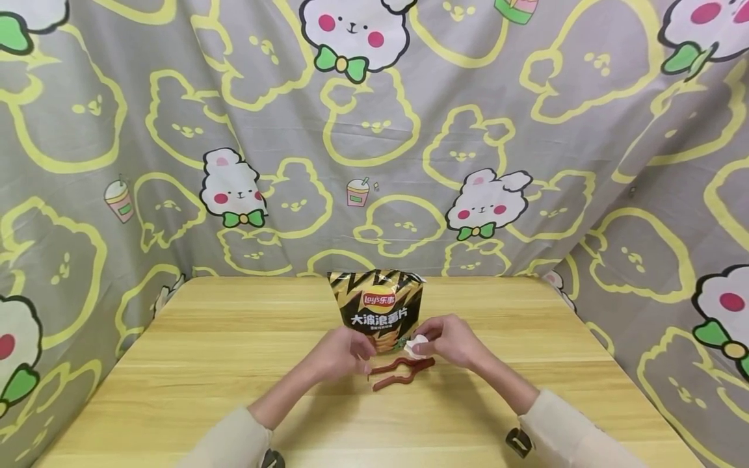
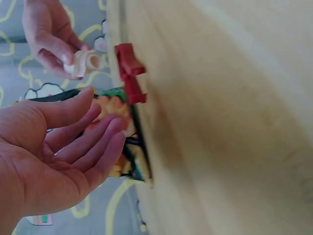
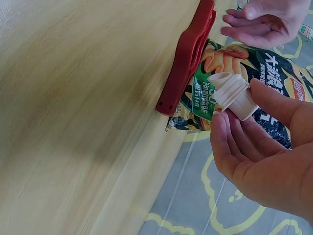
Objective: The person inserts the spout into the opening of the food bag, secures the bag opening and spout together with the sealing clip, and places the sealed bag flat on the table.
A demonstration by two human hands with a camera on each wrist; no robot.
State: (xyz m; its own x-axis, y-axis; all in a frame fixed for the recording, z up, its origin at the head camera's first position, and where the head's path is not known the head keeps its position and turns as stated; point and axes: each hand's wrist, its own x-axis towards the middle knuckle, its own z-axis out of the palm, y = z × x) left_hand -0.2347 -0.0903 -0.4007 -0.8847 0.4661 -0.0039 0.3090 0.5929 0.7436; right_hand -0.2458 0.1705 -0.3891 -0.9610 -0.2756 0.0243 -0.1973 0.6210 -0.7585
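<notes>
My right hand (image 1: 453,338) pinches a small white plastic pouring spout (image 3: 237,98) between thumb and fingertips. The right wrist view shows its ribbed collar and round open end. Just below, a dark red bag clip (image 1: 422,366) lies on the table, its two long arms spread apart toward the left. My left hand (image 2: 58,142) is empty, its fingers relaxed and slightly bent, beside the left ends of the clip arms. Behind both hands stands a black and gold Lay's chip bag (image 1: 380,305), upright, its lower front partly covered by the hands.
The light wood table (image 1: 234,325) carries these things near its middle. A grey curtain (image 1: 380,143) with yellow outlines and white cartoon animals hangs behind the far edge and along both sides.
</notes>
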